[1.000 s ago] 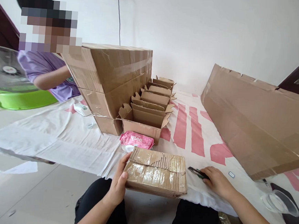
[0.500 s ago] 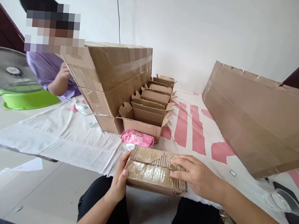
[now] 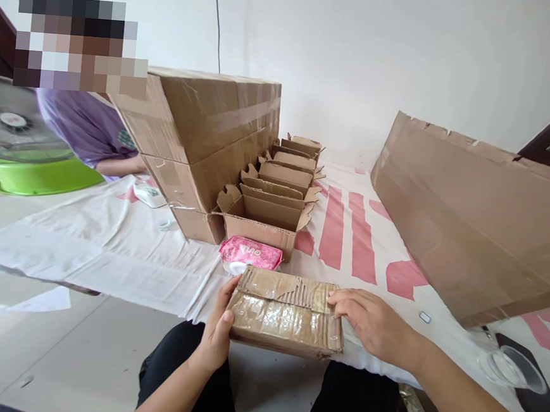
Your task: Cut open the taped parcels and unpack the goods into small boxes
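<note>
A small taped cardboard box (image 3: pixel 285 315) rests at the table's near edge, above my knees. Its top bears a torn, corrugated patch beside a flap seam. My left hand (image 3: pixel 218 328) grips the box's left end, thumb on the near side and fingers behind. At the top right corner, my right hand (image 3: pixel 366 318) has its fingers bent together on the flap edge; its thumb is hidden. Just behind the box lies a pink wipes packet (image 3: pixel 251 253). Beyond it, several open cardboard boxes (image 3: pixel 261 233) stand in a row.
Large cardboard boxes (image 3: pixel 224 119) are stacked left of the row. A tall cardboard panel (image 3: pixel 483 229) leans on the right. A clear round container (image 3: pixel 510 367) sits at the right edge. Across the table is a person in a purple sleeve (image 3: pixel 79 121), near a fan (image 3: pixel 12 120).
My right hand has slid rightward along the box top to its corner, its fingers drawing together. My left hand keeps its hold. The other person has leaned lower and to the left.
</note>
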Motion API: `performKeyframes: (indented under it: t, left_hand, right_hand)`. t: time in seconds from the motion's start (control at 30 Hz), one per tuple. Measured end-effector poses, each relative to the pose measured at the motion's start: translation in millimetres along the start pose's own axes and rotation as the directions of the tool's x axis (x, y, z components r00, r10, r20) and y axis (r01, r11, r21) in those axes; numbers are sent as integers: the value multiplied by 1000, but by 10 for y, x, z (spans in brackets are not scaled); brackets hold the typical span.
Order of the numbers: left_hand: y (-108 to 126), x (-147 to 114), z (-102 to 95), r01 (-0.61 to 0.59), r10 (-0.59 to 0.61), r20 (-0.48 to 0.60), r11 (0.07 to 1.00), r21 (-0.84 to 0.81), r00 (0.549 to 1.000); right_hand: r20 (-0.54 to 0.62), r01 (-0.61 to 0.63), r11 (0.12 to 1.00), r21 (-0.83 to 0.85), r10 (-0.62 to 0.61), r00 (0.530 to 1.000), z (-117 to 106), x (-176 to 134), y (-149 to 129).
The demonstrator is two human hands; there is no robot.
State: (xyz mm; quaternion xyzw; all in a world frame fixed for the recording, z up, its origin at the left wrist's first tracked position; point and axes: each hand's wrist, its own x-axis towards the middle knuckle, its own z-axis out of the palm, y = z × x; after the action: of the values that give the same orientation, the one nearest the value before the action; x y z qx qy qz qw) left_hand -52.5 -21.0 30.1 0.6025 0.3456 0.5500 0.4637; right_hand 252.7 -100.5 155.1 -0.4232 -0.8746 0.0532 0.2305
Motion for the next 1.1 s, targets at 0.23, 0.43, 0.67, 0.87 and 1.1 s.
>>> performKeyframes:
  t: [0.23, 0.43, 0.67, 0.87, 1.1]
  left_hand:
    - [23, 23, 19, -5, 5, -22, 1000, 10, 1000]
    - [8, 6, 1, 19, -19, 8, 1000, 2, 1000]
    - [-8, 5, -14, 9, -9, -1, 1000, 8, 1000]
    - [-21, 39, -4, 40, -40, -13, 999, -32, 999]
    - [-27, 52, 1, 88, -87, -57, 996, 6, 995]
  right_hand:
    - [49, 101, 983, -153, -95, 994, 35, 115, -77]
    - [29, 95, 988, -120, -92, 995, 88, 90, -37]
    - [-44, -5, 995, 102, 9, 999, -15, -75, 12]
    - [-194, -234, 936, 261, 289, 938, -154, -434, 77]
    - [24, -730, 605, 316, 765, 644, 26, -1047, 207]
